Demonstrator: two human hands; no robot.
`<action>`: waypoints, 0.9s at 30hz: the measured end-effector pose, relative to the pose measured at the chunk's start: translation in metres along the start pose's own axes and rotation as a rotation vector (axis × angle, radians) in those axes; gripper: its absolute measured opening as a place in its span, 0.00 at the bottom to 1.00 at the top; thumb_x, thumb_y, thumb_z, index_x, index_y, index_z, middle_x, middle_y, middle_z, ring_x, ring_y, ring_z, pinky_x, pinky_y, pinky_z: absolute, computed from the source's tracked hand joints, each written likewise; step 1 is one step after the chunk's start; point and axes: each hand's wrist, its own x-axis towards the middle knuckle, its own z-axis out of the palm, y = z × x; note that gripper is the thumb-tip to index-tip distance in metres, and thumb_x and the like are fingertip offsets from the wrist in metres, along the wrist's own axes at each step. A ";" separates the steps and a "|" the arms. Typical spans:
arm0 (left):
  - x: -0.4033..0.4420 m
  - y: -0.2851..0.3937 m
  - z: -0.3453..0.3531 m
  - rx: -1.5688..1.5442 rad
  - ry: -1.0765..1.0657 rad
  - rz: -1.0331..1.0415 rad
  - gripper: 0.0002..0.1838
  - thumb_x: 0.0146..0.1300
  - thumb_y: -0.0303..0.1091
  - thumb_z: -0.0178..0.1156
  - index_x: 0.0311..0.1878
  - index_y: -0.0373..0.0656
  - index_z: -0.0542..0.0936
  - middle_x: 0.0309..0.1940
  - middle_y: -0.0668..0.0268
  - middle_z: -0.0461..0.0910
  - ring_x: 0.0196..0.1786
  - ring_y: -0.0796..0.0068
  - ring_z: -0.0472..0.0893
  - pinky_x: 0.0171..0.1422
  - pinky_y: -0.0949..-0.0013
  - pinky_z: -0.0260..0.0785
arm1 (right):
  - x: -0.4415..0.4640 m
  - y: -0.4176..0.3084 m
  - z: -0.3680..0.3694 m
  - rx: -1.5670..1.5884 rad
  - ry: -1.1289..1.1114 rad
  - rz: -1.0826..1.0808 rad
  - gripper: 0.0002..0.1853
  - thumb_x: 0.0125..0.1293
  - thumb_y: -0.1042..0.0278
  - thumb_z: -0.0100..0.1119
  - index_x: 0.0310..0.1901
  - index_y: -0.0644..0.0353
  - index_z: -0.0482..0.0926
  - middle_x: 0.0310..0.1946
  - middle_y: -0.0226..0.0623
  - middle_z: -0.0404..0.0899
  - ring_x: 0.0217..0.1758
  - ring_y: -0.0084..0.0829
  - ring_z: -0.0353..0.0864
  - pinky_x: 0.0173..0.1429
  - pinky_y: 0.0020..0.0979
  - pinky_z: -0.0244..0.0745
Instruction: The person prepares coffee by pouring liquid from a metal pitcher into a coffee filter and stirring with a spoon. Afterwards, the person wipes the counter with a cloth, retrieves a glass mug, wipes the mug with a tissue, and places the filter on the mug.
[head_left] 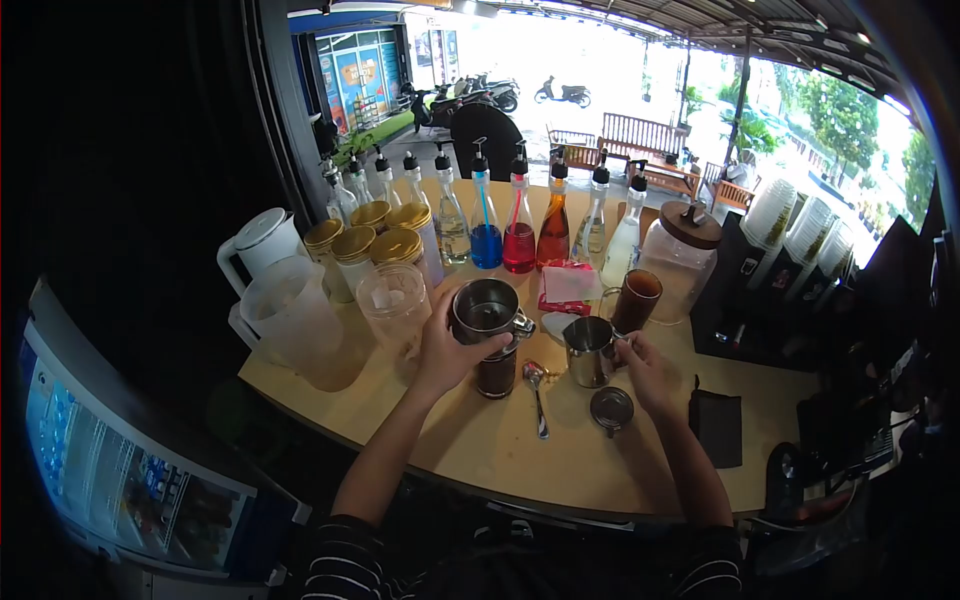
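Observation:
My left hand (452, 348) is wrapped round a round metal cup (485, 308), which sits over a glass of dark liquid (496, 374). My right hand (648, 370) grips the handle of a steel pitcher (590, 352) at the table's middle right. Between the two lies a metal spoon (538, 400), its bowl toward the back. A small round metal strainer or lid (611, 408) rests in front of the pitcher. Just behind my right hand stands a glass mug of brown drink (637, 302).
Pump bottles (487, 240) line the table's back. Lidded jars (397, 248) and plastic pitchers (290, 318) stand left. A wooden-lidded jar (683, 262), stacked cups (770, 215) and a dark cloth (716, 428) are right. Red packets (567, 290) lie behind the steel pitcher.

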 end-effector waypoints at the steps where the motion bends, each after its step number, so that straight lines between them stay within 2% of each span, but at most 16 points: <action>1: 0.000 0.002 0.000 -0.005 -0.009 0.012 0.41 0.45 0.32 0.77 0.62 0.35 0.67 0.54 0.60 0.76 0.59 0.70 0.75 0.67 0.65 0.65 | 0.004 -0.006 0.000 0.000 -0.004 -0.003 0.07 0.71 0.64 0.54 0.37 0.58 0.73 0.29 0.25 0.75 0.34 0.14 0.71 0.39 0.20 0.66; 4: 0.001 0.006 -0.001 0.000 -0.038 0.032 0.41 0.45 0.31 0.77 0.62 0.36 0.66 0.55 0.60 0.75 0.60 0.70 0.74 0.67 0.65 0.65 | 0.012 -0.040 0.003 -0.011 -0.021 -0.099 0.09 0.70 0.65 0.56 0.33 0.57 0.70 0.26 0.21 0.69 0.31 0.12 0.65 0.37 0.19 0.60; 7: 0.001 0.004 0.002 0.022 -0.062 0.066 0.43 0.44 0.30 0.77 0.63 0.36 0.65 0.55 0.60 0.73 0.60 0.71 0.74 0.67 0.65 0.65 | 0.024 -0.075 0.011 -0.031 -0.065 -0.206 0.08 0.70 0.67 0.56 0.33 0.56 0.70 0.26 0.21 0.70 0.31 0.12 0.67 0.36 0.19 0.61; 13: 0.000 0.002 0.003 0.075 -0.067 0.118 0.44 0.43 0.28 0.77 0.63 0.37 0.64 0.56 0.62 0.72 0.61 0.72 0.72 0.67 0.66 0.65 | 0.031 -0.150 0.046 -0.017 -0.140 -0.203 0.07 0.67 0.71 0.59 0.34 0.59 0.70 0.27 0.22 0.72 0.30 0.10 0.68 0.34 0.16 0.63; 15: 0.000 0.000 0.003 0.092 -0.065 0.107 0.44 0.42 0.28 0.77 0.63 0.38 0.64 0.56 0.63 0.71 0.61 0.72 0.72 0.67 0.67 0.65 | 0.041 -0.158 0.050 -0.022 -0.172 -0.240 0.07 0.66 0.73 0.60 0.34 0.60 0.70 0.27 0.22 0.71 0.31 0.09 0.68 0.34 0.16 0.65; 17: -0.001 -0.004 0.004 0.091 -0.031 0.126 0.43 0.42 0.28 0.77 0.63 0.38 0.65 0.56 0.63 0.71 0.61 0.71 0.72 0.67 0.67 0.64 | 0.053 -0.161 0.052 -0.269 -0.222 -0.257 0.08 0.64 0.74 0.60 0.33 0.62 0.69 0.26 0.23 0.71 0.31 0.09 0.67 0.35 0.18 0.67; 24: -0.001 0.005 0.007 0.009 -0.013 0.096 0.42 0.40 0.31 0.79 0.60 0.39 0.69 0.55 0.64 0.72 0.59 0.72 0.73 0.66 0.67 0.65 | 0.066 -0.187 0.090 -0.380 -0.242 -0.322 0.09 0.63 0.75 0.60 0.33 0.63 0.68 0.25 0.24 0.70 0.28 0.10 0.66 0.32 0.18 0.66; 27: 0.001 0.004 0.007 0.001 0.001 0.133 0.42 0.40 0.33 0.78 0.60 0.39 0.68 0.52 0.60 0.76 0.56 0.70 0.77 0.62 0.66 0.70 | 0.073 -0.193 0.101 -0.350 -0.267 -0.272 0.09 0.63 0.74 0.61 0.33 0.64 0.68 0.25 0.25 0.71 0.29 0.11 0.68 0.33 0.19 0.67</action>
